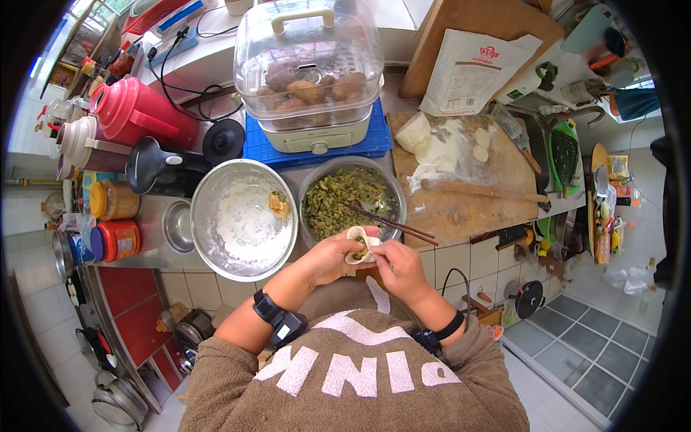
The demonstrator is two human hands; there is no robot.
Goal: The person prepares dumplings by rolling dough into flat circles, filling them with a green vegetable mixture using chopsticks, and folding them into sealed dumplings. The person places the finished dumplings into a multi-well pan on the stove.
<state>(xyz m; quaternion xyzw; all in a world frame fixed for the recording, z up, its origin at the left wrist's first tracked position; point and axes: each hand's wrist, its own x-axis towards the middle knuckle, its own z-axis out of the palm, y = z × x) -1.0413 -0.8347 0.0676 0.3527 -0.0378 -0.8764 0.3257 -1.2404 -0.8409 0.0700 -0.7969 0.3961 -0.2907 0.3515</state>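
Observation:
In front of my body, a dumpling wrapper (355,234) is folded partway around green filling, with the filling showing in its opening. My left hand (332,257) cradles the wrapper from the left. The fingertips of my right hand (400,269) pinch its right edge. Just beyond is a metal bowl of chopped green filling (344,193), with wooden chopsticks (410,230) resting across its right rim. To the left stands a larger metal bowl (243,248), dusted white inside, with a small yellowish lump (278,204) at its right wall.
At right, a floured wooden board (461,223) bears a dough lump (413,132), small dough rounds (481,145) and a rolling pin (479,191). A clear-lidded steamer (309,43) with brown round food stands behind the bowls. A black kettle (155,167) and jars (115,241) crowd the left.

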